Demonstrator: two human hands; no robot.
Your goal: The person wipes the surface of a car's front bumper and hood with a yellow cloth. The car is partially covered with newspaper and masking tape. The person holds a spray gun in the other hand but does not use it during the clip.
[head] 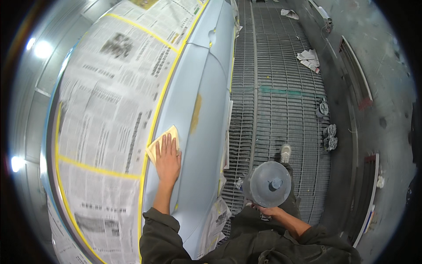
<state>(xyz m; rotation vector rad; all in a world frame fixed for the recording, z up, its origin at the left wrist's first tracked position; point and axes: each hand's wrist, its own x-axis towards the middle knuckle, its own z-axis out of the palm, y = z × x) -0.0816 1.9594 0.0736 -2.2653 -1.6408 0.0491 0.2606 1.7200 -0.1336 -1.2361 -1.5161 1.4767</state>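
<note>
My left hand [168, 161] lies flat on a folded pale-yellow cloth [174, 131], pressing it against the light blue-grey car side panel [211, 132]. The cloth sits just below the side windows, beside the yellow masking tape [162, 99] that edges the newspaper covering. A tan patch [196, 114] shows on the panel ahead of the cloth. Low at my right side, my right hand [268, 211] holds a round, translucent plastic vessel [263, 184] from its near underside. Most of those fingers are hidden beneath it. A small round part shows at its middle.
Newspaper sheets [108, 132] cover the car's windows. Metal floor grating [277, 109] runs alongside the car, with loose paper [308, 60] and shoes [329, 137] near the right wall [385, 132]. A clear bottle [238, 183] is by my legs. Masking paper [214, 221] hangs along the car's lower edge.
</note>
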